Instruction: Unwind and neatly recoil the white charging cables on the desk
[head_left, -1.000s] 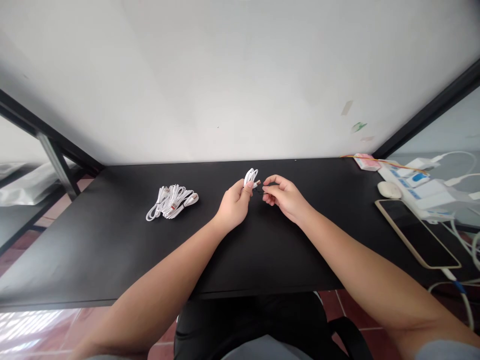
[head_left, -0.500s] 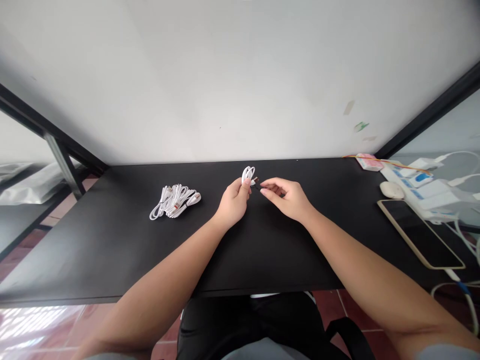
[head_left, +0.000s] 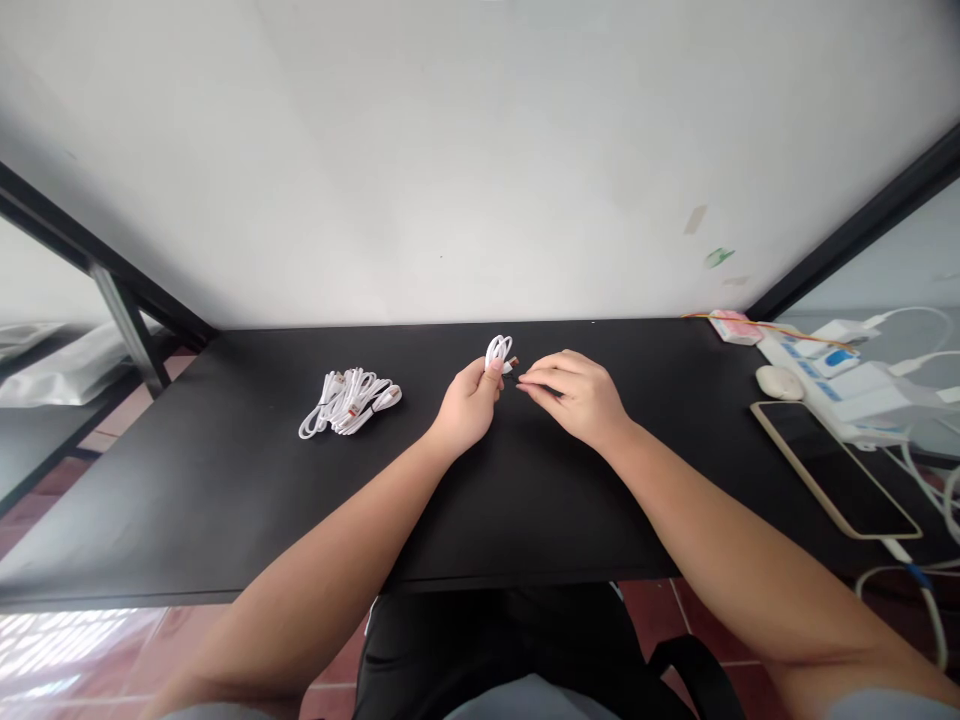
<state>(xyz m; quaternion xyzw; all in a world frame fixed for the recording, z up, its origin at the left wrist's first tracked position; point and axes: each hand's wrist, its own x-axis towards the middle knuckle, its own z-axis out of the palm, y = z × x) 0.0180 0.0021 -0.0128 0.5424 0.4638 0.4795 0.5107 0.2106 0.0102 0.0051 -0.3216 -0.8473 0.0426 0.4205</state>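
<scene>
White coiled cable (head_left: pixel 495 348): raised over the black, flat-topped surface (head_left: pixel 247 490), about midway between its left and right edges, toward the far edge; the loops stand up out of the left hand (head_left: pixel 466 402).
White plug with a bare metal end (head_left: pixel 511 365): beside the loops, its tip pointing toward the right.
Thin black strand (head_left: pixel 511 377): bridges the small gap between the two hands, just below the plug; its full shape is lost against the dark top.
Left fingers: curled closed around the base of the coil, thumb pressed along the near side.
Right hand (head_left: pixel 576 396): thumb and forefinger tips brought narrowly together at the strand's end, pinching it; the other fingers are folded in behind.
Bundle of white cables with dark ties (head_left: pixel 350 402): resting on the surface left of the left hand, nearer the far edge than the near one; loops overlap, some plugs show.
Right end of the surface: dark-screened phone with a beige rim (head_left: pixel 836 470), lying near the right edge; rounded white case (head_left: pixel 780 382) just beyond it; long white power strip (head_left: pixel 776 350) carrying white chargers (head_left: pixel 862 392).
Far right corner: small pink-and-white box (head_left: pixel 735 328), with a red-and-yellow wire (head_left: pixel 795 330) running past it.
Beyond the far edge: plain pale grey wall (head_left: pixel 450 160).
</scene>
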